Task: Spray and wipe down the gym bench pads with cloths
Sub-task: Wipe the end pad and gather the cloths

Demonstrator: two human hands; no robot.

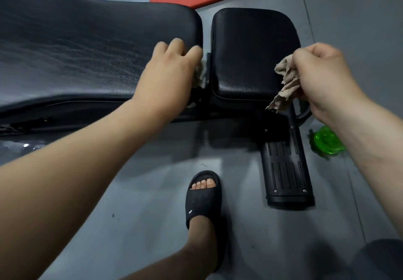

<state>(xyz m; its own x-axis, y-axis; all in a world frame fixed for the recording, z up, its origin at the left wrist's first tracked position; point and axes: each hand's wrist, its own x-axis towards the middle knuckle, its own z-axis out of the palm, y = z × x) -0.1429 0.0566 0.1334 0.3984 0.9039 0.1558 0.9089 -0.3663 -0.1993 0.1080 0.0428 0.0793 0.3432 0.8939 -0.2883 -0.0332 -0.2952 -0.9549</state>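
A long, wet-looking bench pad (76, 51) fills the upper left, with a smaller seat pad (246, 57) at centre. The left hand (170, 70) curls its fingers round a pale cloth (201, 72) at the gap between them, apparently wiping that edge; the right hand (322, 77) grips a beige cloth (285, 83) at the seat pad's right side. A green bottle (327, 142) on the floor, lower right, is half hidden by that forearm.

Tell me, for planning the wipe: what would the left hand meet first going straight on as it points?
Likely the small seat pad, just across the gap from the left hand; depth is unclear.
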